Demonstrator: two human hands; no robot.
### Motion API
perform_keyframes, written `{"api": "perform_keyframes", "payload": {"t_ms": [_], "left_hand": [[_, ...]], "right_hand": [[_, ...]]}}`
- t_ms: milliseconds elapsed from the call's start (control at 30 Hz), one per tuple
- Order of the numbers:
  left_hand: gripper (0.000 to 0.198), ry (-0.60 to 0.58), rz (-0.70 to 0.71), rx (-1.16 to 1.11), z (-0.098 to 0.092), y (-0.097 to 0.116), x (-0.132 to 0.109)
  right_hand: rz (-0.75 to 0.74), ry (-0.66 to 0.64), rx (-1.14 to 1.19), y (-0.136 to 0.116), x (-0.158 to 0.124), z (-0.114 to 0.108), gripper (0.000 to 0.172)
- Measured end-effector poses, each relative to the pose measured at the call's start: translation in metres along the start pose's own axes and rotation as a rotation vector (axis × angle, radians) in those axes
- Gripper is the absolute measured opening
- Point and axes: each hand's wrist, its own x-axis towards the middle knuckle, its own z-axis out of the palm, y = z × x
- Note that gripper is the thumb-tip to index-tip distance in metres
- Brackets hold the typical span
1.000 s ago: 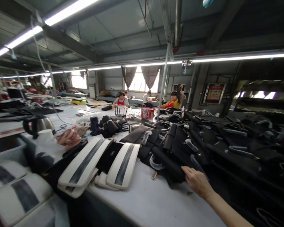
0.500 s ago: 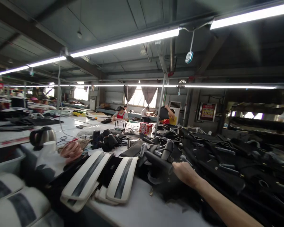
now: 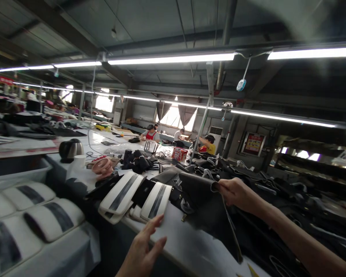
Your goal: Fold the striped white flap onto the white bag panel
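My right hand [image 3: 235,193] is closed on the upper edge of a black leather bag piece [image 3: 203,200], lifted off the big heap of black bag parts [image 3: 276,200] on the right of the long white table [image 3: 187,246]. My left hand [image 3: 144,250] comes up at the bottom middle, open, fingers stretched and holding nothing, just in front of the table edge. It is nearest the white panels with black stripes [image 3: 138,198] lying on the table.
More striped white panels [image 3: 31,215] fill a bin at the lower left. A kettle [image 3: 70,149], a white cup [image 3: 78,161] and a pink fan [image 3: 102,166] stand further back. Other people [image 3: 209,144] work at the far end, near a red box [image 3: 179,154].
My right hand has gripped the black piece and raised it off the pile toward me. My left hand has come into view from below. The camera has swung right.
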Motion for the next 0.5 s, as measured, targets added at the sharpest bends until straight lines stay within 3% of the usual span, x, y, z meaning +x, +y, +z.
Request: {"api": "perform_keyframes", "payload": {"t_ms": [167,267,367,500], "left_hand": [[0.062,-0.004,0.123,0.162,-0.006,0.03,0.024],[0.061,-0.065,0.093,0.116,-0.002,0.037,0.021],[0.052,-0.14,-0.052,-0.057,-0.005,0.039,0.005],[0.038,-0.199,-0.223,-0.501,-0.032,0.041,-0.028]], "right_hand": [[0.011,0.019,0.149,-0.034,-0.022,-0.016,0.041],[0.016,-0.011,0.168,-0.053,-0.033,-0.014,0.043],[-0.007,-0.028,0.179,-0.075,-0.047,-0.015,0.043],[-0.068,-0.054,0.153,-0.103,-0.068,-0.026,0.041]]}}
